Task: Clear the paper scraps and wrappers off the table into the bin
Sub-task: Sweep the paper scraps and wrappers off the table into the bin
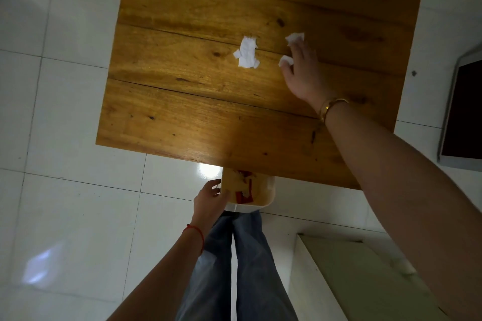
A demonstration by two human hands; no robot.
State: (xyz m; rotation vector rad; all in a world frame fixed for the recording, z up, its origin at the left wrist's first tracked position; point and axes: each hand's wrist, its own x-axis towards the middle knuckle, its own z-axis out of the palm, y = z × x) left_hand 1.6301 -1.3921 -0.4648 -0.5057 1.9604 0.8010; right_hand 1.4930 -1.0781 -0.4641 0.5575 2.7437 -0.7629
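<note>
Right hand (302,73) flat on brown plank wooden surface (182,101), fingers spread, touching two small crumpled white paper scraps (295,37), one at fingertips, other by thumb. Larger torn white paper scrap (246,52) lies apart to left. Left hand (210,197) grips rim of white plastic bin (250,206) at surface's near edge; red wrappers (243,197) inside.

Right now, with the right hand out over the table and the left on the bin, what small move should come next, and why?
Probably sweep the right hand toward the near edge. Its fingers rest on two white scraps, and the bin, steadied by the left hand, waits below that edge. A larger scrap lies apart, further left on the table, for afterwards.
</note>
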